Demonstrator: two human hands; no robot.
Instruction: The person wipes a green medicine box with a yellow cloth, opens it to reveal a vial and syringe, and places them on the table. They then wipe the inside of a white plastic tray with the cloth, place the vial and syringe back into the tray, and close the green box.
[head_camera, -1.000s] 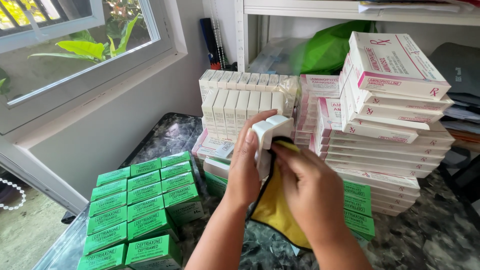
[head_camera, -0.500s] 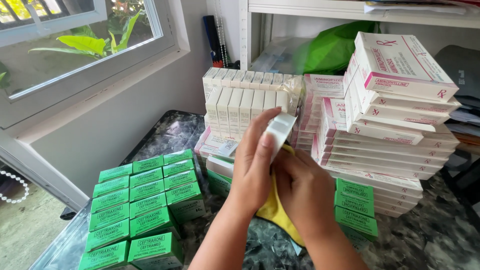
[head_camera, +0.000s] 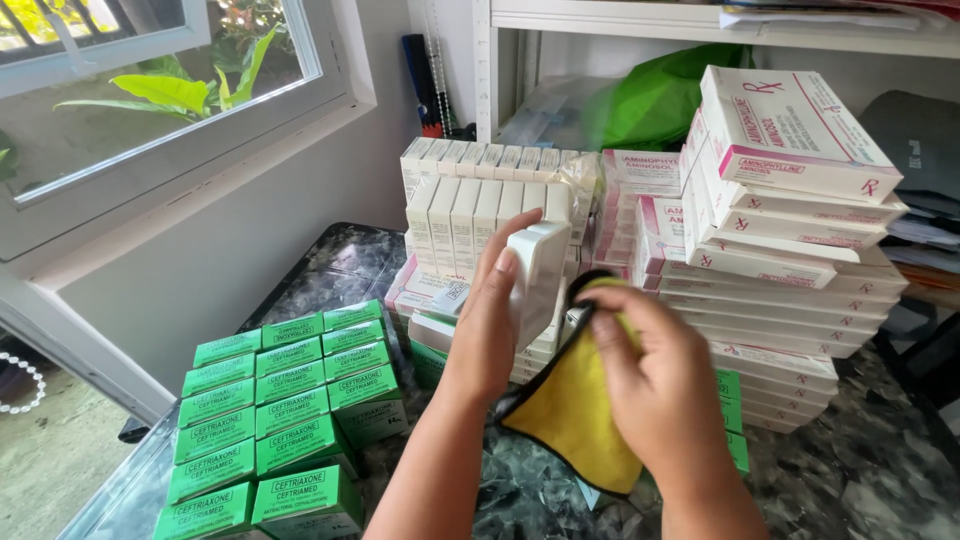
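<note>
My left hand (head_camera: 487, 325) holds a small white box (head_camera: 538, 272) upright in front of me, fingers wrapped around its left side. My right hand (head_camera: 655, 375) grips a yellow cloth with a dark edge (head_camera: 575, 415) and presses its top against the right side of the box. Both hands hover above a dark marbled table (head_camera: 330, 275), in front of the stacked boxes.
Rows of green boxes (head_camera: 280, 410) lie at the front left. Tall cream boxes (head_camera: 470, 205) stand behind my hands. White and pink boxes (head_camera: 780, 230) are piled high at the right, above more green boxes. A window (head_camera: 150, 100) is at the left, shelving with a green bag (head_camera: 660, 95) behind.
The white box has been turned in my left hand from tilted to upright. My right hand with the cloth has shifted right, from under the box to its side.
</note>
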